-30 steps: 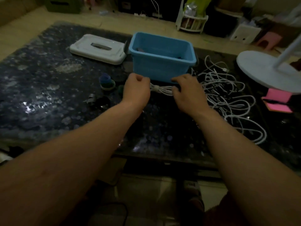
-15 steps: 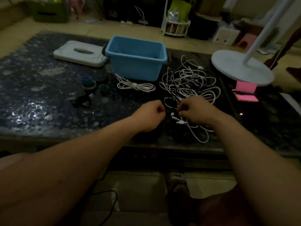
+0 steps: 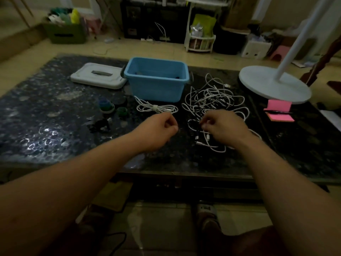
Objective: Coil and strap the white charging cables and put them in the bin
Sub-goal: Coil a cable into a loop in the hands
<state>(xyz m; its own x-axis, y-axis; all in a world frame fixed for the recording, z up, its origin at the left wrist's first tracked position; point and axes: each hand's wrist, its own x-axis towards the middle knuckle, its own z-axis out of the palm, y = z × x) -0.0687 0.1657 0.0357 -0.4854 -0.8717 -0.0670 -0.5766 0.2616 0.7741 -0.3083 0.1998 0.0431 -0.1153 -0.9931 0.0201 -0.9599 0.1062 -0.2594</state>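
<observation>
Both hands have come back from the far side of the bench to its near edge. The left hand [image 3: 158,130] is curled, grip closed, but whether it pinches anything I cannot tell. The right hand [image 3: 221,126] curls its fingers into the near edge of the loose cable tangle [image 3: 212,100]; a firm hold is not visible. Beyond them, the strapped white coil [image 3: 156,108], held by both hands a second ago, now lies on the bench just in front of the blue bin [image 3: 156,89], not in it. So that binning step looks skipped for now, and the next cable is being picked out.
</observation>
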